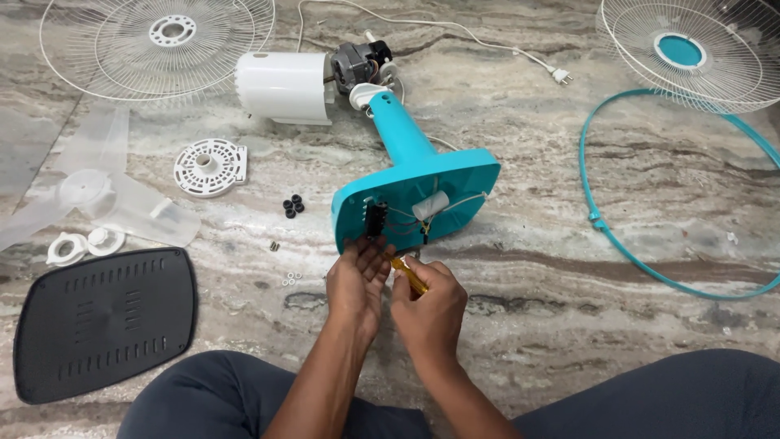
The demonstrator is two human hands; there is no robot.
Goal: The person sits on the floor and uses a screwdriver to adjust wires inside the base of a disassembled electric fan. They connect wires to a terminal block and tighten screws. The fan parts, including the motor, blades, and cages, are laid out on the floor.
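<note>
Head view: right hand (429, 305) holds yellow screwdriver (409, 275); left hand (357, 276) touches teal fan base (422, 199).

The fan base (455, 175) lies on its side on the floor (569, 309) just beyond my hands, its motor (357, 65) farther back. The base cover (101, 321) lies to my left, a loose ring (605, 228) to my right.
</note>
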